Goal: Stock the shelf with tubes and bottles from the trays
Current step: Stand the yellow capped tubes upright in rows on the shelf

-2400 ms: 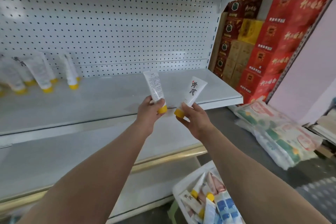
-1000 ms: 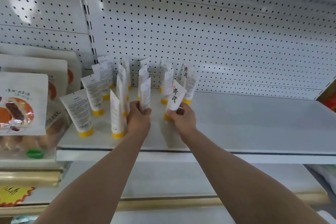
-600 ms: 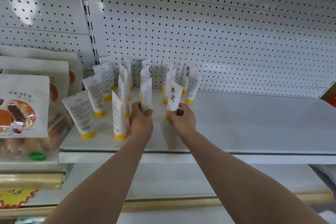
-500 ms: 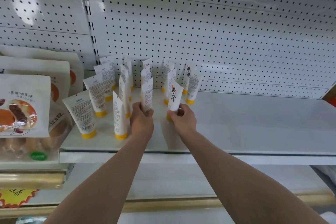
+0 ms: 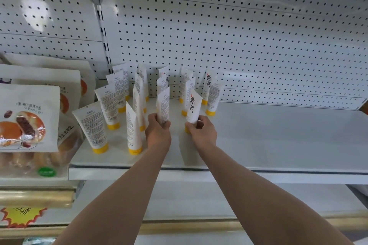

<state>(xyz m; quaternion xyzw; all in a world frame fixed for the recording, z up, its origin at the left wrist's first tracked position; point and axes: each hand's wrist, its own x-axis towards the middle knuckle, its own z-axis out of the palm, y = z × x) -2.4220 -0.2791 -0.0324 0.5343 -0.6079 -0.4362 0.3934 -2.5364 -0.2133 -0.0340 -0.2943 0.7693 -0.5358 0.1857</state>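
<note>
Several white tubes with yellow caps [image 5: 90,127] stand cap-down in rows on the white shelf [image 5: 278,137]. My left hand [image 5: 158,132] grips one white tube [image 5: 163,105] upright, its printed back facing me. My right hand [image 5: 202,131] pinches another white tube [image 5: 194,108] with red and black characters, tilted slightly right, its yellow cap at the shelf surface. Both held tubes are at the front of the group, right of the nearest standing tube [image 5: 132,131].
Bags of bread buns [image 5: 27,117] fill the shelf section to the left. A white pegboard wall [image 5: 239,36] backs the shelf. A lower shelf with a gold trim strip [image 5: 179,225] lies beneath my arms. A yellow and red price sticker [image 5: 18,215] sits lower left.
Since 2.4 s ago I turned from the right end of the shelf to the tube group on the left and lowered both tubes onto the shelf. Over the last second my hands barely shifted.
</note>
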